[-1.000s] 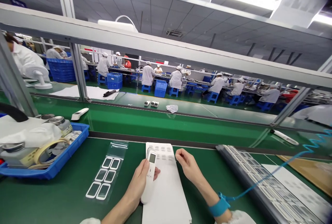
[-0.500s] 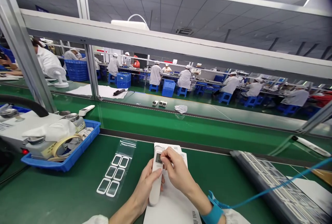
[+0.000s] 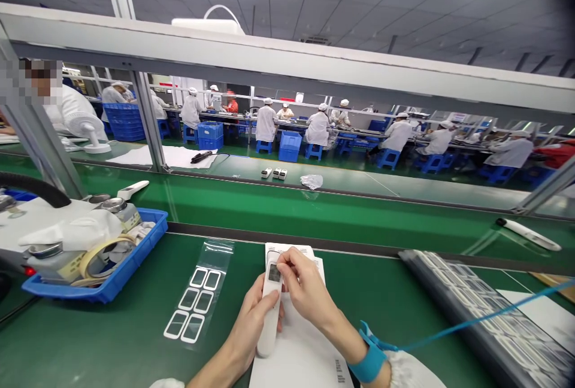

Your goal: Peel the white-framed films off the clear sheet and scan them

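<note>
A long white handheld device (image 3: 268, 331) with a small dark screen (image 3: 274, 272) is gripped by my left hand (image 3: 252, 316), its thumb lying along the side. My right hand (image 3: 305, 283) is closed in a pinch at the screen's right edge; whatever the fingertips hold there is hidden. Under both hands lie white printed sheets (image 3: 299, 358). To the left, a clear plastic strip (image 3: 219, 254) carries several white-bordered, rounded rectangular frames (image 3: 188, 299). A blue wrist strap (image 3: 371, 361) with a cord circles my right wrist.
A blue tray (image 3: 108, 286) of jars, tape and cloth stands left. On the right, a dark tray (image 3: 449, 310) holds many screen-like pieces. Another white device (image 3: 530, 235) lies beyond it. A metal frame crosses ahead, with people seated behind.
The camera view has shifted slightly. Both hands keep nearly the same hold on the white device, the right fingertips still at the screen edge.
</note>
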Tool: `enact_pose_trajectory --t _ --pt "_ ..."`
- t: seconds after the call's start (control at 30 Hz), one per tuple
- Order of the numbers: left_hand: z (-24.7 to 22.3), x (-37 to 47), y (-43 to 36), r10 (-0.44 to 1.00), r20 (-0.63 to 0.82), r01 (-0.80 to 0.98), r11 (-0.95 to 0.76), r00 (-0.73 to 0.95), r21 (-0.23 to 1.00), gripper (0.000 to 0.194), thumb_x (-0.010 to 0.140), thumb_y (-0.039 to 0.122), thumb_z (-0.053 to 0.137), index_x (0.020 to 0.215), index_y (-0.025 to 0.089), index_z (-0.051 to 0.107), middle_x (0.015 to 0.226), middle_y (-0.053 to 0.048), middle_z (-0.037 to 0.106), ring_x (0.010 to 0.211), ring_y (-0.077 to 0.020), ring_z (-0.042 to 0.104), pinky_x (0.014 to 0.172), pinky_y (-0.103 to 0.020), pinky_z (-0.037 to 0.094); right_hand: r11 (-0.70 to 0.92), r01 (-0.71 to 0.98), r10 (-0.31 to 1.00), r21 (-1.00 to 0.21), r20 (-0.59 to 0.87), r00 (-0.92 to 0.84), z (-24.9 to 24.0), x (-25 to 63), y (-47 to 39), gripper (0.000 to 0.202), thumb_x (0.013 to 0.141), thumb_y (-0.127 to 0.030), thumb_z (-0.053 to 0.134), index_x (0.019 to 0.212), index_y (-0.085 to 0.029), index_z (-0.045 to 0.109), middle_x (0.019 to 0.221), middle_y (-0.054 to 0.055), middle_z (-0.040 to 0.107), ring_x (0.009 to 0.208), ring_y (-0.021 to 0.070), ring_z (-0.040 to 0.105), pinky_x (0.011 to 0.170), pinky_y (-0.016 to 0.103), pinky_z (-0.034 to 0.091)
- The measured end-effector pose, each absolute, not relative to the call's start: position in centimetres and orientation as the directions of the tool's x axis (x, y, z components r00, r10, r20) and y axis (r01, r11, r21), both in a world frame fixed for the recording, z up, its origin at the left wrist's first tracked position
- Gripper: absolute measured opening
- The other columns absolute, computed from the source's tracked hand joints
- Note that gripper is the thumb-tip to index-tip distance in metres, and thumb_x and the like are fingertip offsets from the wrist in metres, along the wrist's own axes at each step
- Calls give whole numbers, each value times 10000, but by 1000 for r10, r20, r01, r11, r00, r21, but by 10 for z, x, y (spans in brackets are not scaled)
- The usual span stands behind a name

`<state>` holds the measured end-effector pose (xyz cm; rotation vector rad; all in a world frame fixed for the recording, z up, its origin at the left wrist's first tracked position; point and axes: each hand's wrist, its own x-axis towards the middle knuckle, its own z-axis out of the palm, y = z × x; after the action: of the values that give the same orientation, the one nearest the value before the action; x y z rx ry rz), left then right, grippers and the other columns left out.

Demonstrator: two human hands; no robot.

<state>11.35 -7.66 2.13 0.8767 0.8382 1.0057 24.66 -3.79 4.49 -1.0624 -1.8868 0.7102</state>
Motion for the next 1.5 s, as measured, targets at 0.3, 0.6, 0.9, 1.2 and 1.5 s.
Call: enact_pose_trajectory --t 0.3,0.6,0.9,1.2,1.5 --pt "17 115 -77 939 -173 -353 277 298 894 389 791 442 571 1045 160 487 608 30 504 518 -96 431 536 -220 358 467 381 882 -798 390 -266 42 246 -39 180 946 -201 389 776 -208 448 747 8 488 609 142 468 540 239 383" --pt "18 116 -78 946 -188 -327 271 264 905 414 806 537 547 988 168 499 604 29 507 507 -94 442 517 -214 363 488 397 871 -778 404 -279 41 246 -39 181 952 -190 384 785 -210 451 776 9 492 636 144 479 550 234 389" --pt "15 120 -77 955 -215 -295 270 203 917 455 797 581 534 1003 177 497 586 36 508 487 -94 447 483 -203 373 527 420 850 -739 444 -284 42 243 -40 198 959 -193 368 782 -211 453 789 16 480 684 159 483 562 244 397" --pt "18 119 -77 954 -205 -291 264 217 920 414 813 583 505 916 181 507 604 29 513 492 -91 460 493 -204 378 493 380 870 -782 437 -230 41 245 -36 169 932 -215 440 770 -203 489 778 8 476 637 143 478 526 241 391" --pt "23 119 -83 940 -194 -305 279 281 910 402 829 563 491 918 171 504 601 25 522 466 -82 464 496 -202 378 355 207 900 -912 274 -339 43 252 -27 169 838 -295 612 985 -210 612 961 34 528 527 98 520 459 236 456"
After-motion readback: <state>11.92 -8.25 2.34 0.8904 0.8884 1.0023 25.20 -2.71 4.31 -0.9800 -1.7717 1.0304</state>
